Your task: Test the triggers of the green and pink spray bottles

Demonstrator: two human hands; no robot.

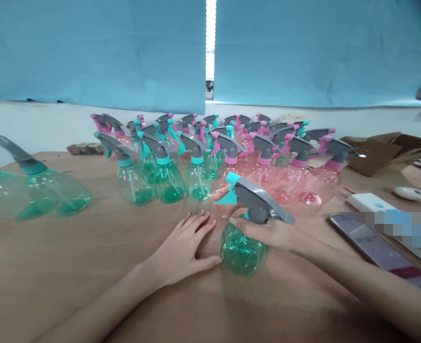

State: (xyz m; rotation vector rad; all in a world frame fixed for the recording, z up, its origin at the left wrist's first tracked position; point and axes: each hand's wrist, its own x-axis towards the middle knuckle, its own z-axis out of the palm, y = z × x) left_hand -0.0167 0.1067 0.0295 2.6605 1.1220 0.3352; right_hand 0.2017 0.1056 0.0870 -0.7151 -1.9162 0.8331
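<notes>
In the head view, my right hand (264,231) grips a green spray bottle (244,252) around its neck, just below the grey sprayer head with its turquoise trigger and nozzle. The bottle is slightly tilted, and I cannot tell whether its base touches the table. My left hand (185,247) lies flat on the table, fingers spread, its thumb tip close to the bottle's left side. Beyond my hands stand green spray bottles (169,183) with turquoise collars, and to their right pink spray bottles (285,183) with pink collars.
More green spray bottles (58,190) stand at the left of the wooden table (99,267). On the right are a phone (371,245), a white box (369,205), a white computer mouse (410,193) and an open cardboard box (382,152). Blue blinds (96,52) hang behind.
</notes>
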